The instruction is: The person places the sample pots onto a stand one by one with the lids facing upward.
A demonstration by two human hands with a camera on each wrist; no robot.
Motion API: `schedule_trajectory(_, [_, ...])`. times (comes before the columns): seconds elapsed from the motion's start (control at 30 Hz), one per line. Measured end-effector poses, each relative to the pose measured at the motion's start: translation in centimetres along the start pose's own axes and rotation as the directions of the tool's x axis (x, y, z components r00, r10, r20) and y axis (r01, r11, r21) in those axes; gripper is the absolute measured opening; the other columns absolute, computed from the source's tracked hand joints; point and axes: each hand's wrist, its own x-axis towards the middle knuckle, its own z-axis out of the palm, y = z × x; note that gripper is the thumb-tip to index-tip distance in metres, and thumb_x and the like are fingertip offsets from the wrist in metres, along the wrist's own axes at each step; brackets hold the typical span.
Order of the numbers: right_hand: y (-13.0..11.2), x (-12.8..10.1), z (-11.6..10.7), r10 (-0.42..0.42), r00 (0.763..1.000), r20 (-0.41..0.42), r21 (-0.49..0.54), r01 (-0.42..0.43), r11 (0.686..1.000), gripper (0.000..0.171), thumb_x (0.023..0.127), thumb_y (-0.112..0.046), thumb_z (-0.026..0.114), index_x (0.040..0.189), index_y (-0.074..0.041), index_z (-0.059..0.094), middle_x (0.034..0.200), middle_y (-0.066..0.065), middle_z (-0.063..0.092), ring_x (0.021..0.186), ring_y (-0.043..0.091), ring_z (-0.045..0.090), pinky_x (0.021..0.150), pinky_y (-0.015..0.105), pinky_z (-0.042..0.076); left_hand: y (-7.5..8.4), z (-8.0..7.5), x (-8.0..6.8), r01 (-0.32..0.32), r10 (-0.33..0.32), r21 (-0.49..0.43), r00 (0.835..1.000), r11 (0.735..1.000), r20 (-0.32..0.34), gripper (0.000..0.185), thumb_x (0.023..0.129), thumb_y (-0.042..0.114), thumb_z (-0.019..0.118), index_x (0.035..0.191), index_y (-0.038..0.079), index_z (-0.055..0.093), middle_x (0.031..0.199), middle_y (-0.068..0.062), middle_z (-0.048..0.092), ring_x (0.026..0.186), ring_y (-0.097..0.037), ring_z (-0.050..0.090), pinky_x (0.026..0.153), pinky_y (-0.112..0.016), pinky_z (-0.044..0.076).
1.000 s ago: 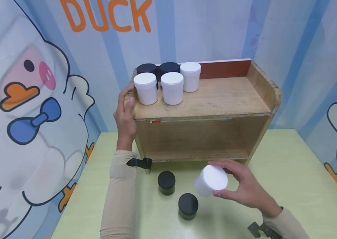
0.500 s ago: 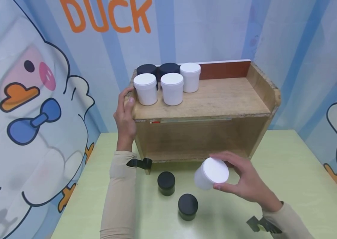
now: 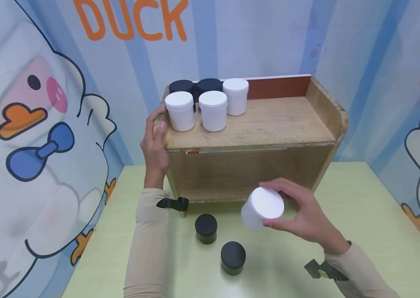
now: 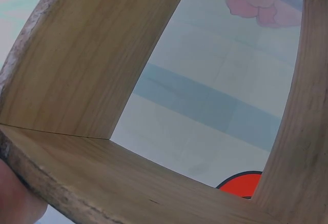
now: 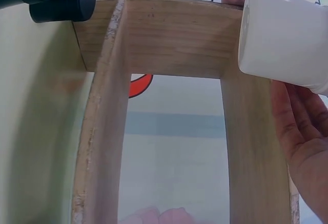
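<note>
My right hand (image 3: 303, 211) holds a white lidded jar (image 3: 262, 209) between thumb and fingers. The jar is tilted, lid toward the camera, in the air in front of the shelf's lower opening. In the right wrist view the same white jar (image 5: 282, 39) shows its base and side. At the left end of the wooden shelf (image 3: 269, 128), my left hand (image 3: 155, 149) grips the side panel, thumb in front. A white jar (image 3: 180, 111), another white jar (image 3: 213, 111) and a third white jar (image 3: 236, 97) stand on the top. Behind them sit two partly hidden black-lidded jars (image 3: 209, 85).
Below the shelf, a black jar (image 3: 206, 228) and a nearer black jar (image 3: 233, 257) stand on the pale green table (image 3: 363, 215). A raised side panel (image 3: 325, 107) bounds the shelf top at right. A printed duck curtain (image 3: 262, 37) hangs behind.
My right hand has lifted the white jar, moving it upward in view toward the shelf. The left hand keeps its place on the shelf's side.
</note>
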Motion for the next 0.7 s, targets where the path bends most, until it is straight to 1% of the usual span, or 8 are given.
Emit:
schedule_trajectory(0.13, [-0.3,0.8,-0.1,-0.002,1.000,0.008,0.011,0.002,1.000,0.073,0.059,0.002,0.091,0.126,0.000,0.064,0.118,-0.005,0.067,0.103,0.001,0.062,0.085,0.016,0.054,0.0,0.0,0.0,-0.002,0.002,0.001,1.000,1.000,-0.001,0.045,0.099,0.043,0.038,0.140,0.031,0.052,0.156,0.003,0.047,0.148,-0.019,0.039,0.122,-0.053,0.027])
schedule_trajectory(0.37, [-0.8,2.3,-0.5,-0.035,0.999,0.023,0.017,0.035,0.999,0.072,0.060,0.004,0.090,0.128,0.000,0.063,0.118,0.001,0.068,0.105,0.002,0.063,0.088,0.017,0.055,0.2,0.0,0.0,-0.010,0.010,-0.006,1.000,1.000,-0.006,0.045,0.099,0.042,0.039,0.140,0.030,0.053,0.156,0.003,0.047,0.148,-0.017,0.039,0.122,-0.052,0.027])
schedule_trajectory(0.57, [-1.1,3.3,-0.8,-0.074,0.997,0.006,-0.011,0.074,0.997,0.073,0.059,0.004,0.090,0.127,0.001,0.063,0.116,0.009,0.069,0.105,0.002,0.063,0.088,0.015,0.054,0.2,0.0,0.0,-0.011,0.011,-0.011,1.000,1.000,-0.006,0.045,0.099,0.041,0.039,0.140,0.030,0.053,0.156,0.004,0.047,0.148,-0.017,0.039,0.122,-0.051,0.027])
schedule_trajectory(0.7, [-1.4,3.8,-1.2,-0.081,0.997,-0.006,-0.033,0.081,0.996,0.073,0.059,0.002,0.091,0.127,0.000,0.064,0.115,0.011,0.070,0.104,0.001,0.063,0.087,0.014,0.053,0.1,0.0,0.0,-0.007,0.007,-0.006,1.000,1.000,-0.007,0.045,0.099,0.042,0.038,0.140,0.030,0.053,0.156,0.003,0.047,0.148,-0.017,0.039,0.122,-0.052,0.027])
